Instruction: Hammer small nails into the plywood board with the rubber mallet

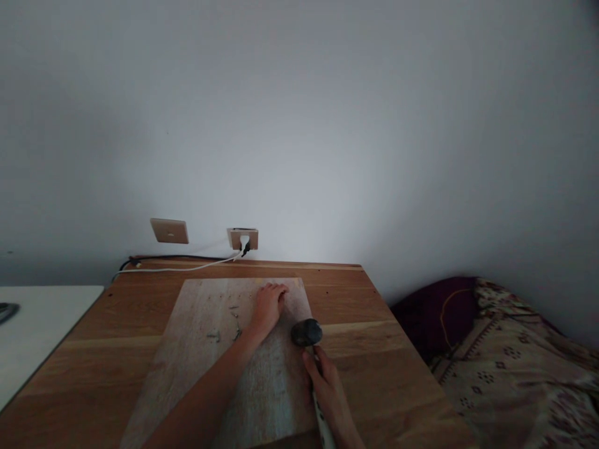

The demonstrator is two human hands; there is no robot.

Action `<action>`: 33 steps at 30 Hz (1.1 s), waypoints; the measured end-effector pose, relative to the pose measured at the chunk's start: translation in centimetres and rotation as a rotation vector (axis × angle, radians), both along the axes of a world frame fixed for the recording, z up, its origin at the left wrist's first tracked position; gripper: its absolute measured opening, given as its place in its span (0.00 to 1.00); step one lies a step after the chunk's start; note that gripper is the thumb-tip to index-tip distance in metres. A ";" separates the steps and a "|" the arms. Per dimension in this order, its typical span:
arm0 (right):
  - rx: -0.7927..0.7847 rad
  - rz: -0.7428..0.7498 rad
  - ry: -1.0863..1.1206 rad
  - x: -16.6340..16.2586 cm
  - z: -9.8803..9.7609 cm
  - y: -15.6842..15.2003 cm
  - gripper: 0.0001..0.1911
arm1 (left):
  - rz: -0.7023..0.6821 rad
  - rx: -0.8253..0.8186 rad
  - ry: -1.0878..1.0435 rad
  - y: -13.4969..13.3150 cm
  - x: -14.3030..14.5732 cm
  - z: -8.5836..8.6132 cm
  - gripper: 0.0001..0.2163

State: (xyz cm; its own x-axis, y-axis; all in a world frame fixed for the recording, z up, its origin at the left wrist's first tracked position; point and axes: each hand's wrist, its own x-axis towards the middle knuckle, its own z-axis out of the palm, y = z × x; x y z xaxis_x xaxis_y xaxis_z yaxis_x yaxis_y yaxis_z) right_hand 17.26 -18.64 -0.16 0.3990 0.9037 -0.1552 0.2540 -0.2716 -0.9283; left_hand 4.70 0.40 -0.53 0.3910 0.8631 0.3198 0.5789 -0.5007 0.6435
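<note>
A worn, pale wooden board (262, 386) lies flat on the wooden table. My left hand (270, 304) rests on it near its far edge, with fingers curled and pressed together; whatever they hold, if anything, is too small to make out. My right hand (327, 380) is wrapped around the handle of a mallet (306, 332) with a dark, round head. The mallet head is over the board's right side, a little nearer to me than my left hand. Several small metal screws or nails (214, 335) lie loose on the board, left of my left forearm.
The wooden table (384, 362) stands against a plain wall. A white cable (178, 269) and a black one run along its back edge to a wall socket (243, 239). A white surface (42, 324) stands at the left, and patterned bedding (505, 374) lies at the right.
</note>
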 end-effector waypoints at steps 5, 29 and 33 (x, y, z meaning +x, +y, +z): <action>-0.042 0.000 0.116 0.1 -0.4 -0.1 0.38 | 0.002 -0.002 -0.002 0.0 0.0 0.1 0.12; 0.224 0.004 0.608 0.9 0.6 12.6 0.33 | 0.116 -0.136 -0.080 -0.2 0.4 -0.2 0.20; 0.286 0.016 0.627 0.8 0.5 12.3 0.32 | 0.087 -0.150 -0.087 -0.2 0.3 0.0 0.20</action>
